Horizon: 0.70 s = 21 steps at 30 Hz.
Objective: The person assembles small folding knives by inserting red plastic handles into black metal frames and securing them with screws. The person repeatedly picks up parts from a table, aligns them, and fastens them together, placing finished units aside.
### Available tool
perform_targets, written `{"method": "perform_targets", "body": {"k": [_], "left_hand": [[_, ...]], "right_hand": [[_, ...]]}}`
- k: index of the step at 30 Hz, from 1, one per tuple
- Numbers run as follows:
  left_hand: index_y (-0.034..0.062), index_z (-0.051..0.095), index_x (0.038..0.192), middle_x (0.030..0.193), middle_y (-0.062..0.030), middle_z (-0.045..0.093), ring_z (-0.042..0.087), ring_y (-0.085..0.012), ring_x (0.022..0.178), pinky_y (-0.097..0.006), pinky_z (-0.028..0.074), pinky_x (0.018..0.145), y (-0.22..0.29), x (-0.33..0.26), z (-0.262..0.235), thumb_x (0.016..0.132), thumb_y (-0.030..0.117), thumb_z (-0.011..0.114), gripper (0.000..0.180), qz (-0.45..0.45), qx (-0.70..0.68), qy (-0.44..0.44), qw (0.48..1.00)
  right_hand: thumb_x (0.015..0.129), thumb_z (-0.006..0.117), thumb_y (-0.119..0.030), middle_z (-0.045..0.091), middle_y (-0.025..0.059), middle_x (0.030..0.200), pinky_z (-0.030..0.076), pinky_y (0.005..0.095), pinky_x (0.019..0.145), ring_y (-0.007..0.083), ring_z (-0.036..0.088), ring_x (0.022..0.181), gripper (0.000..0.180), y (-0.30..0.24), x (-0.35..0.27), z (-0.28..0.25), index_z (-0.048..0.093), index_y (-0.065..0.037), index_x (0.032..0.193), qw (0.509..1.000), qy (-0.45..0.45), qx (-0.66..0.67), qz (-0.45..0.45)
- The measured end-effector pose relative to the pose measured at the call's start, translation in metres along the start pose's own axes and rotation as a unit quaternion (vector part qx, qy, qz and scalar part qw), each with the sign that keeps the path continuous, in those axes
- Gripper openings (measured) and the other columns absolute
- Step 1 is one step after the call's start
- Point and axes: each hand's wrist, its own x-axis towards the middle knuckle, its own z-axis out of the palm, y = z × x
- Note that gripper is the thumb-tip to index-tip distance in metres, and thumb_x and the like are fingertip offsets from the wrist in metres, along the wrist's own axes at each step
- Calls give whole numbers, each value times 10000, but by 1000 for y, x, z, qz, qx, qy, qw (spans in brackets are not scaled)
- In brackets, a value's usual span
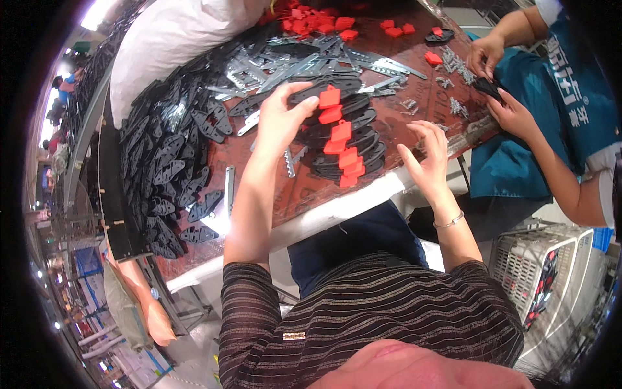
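In the head view, the left hand is pinching the top black oval plate with red clip at the 12 o'clock end of the overlapping row of finished pieces, while the right hand is hovering spread and empty at the row's 3 o'clock side. Judged from this, about nine pieces are lying assembled; the heap of bare black plates at 9 o'clock, loose metal strips and red clips at 12 o'clock are remaining, and a co-worker's hands are crowding the 2 o'clock corner.

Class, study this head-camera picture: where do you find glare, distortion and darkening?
Head view: glare whitens the table edge and the white sack; fisheye bends that edge; corners fall to black; the left hand on the black-and-red stack stays sharp, evenly lit.
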Motion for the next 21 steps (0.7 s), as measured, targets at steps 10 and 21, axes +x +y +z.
{"method": "perform_targets", "body": {"k": [10,21], "left_hand": [[70,665,1004,1015,-120,596,547,-273,994,-349,413,894,-8,5,1,739,176,685,286,196,289,84,933],[17,630,1027,963,-64,614,587,-111,791,-234,468,693,-24,-91,-72,822,69,618,211,111,158,223,955]], "right_hand": [[745,664,-128,578,55,827,445,356,727,253,553,821,162,25,32,4,645,-87,901,990,8,-140,-24],[757,612,-22,576,117,805,450,385,683,294,555,759,79,10,33,5,567,-40,819,997,28,-33,-69]]}}
